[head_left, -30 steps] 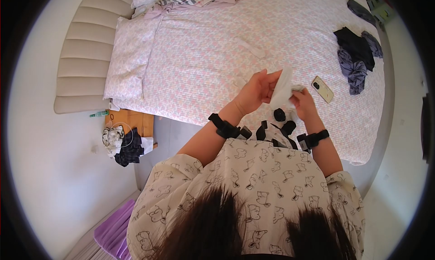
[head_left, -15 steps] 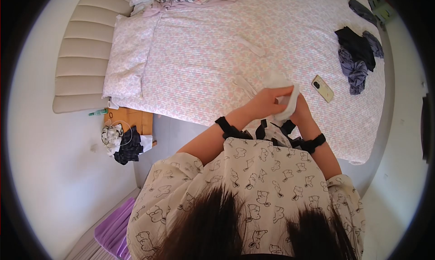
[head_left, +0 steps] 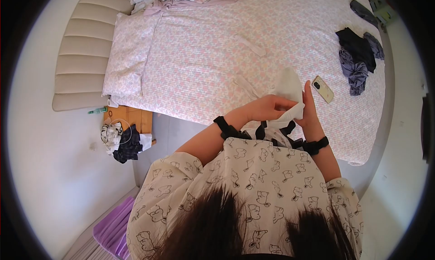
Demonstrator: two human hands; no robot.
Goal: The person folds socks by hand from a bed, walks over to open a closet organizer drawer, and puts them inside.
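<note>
A thin white sock (head_left: 289, 84) is held above the near side of the bed, one rounded end standing up and the other folded over between my hands. My left hand (head_left: 267, 108) is closed, its thumb and fingers pinching the sock's fabric. Beside it, my right hand (head_left: 311, 109) has its fingers stretched upward, with the palm side against the folded sock edge. Two pale sock-like pieces lie flat on the bed: one (head_left: 250, 44) farther off, the other (head_left: 244, 86) just beyond my left hand.
A phone (head_left: 322, 89) lies on the floral bedsheet (head_left: 204, 56) right of my hands. Dark clothes (head_left: 355, 56) are heaped near the bed's right edge. At left are a pillow (head_left: 129, 51), the padded headboard (head_left: 86, 47) and a wooden nightstand (head_left: 140, 119) with clothes on it.
The sock has turned so that its rounded end stands up. My right hand has straightened its fingers and shifted slightly right; my left hand keeps its grip and has moved slightly down.
</note>
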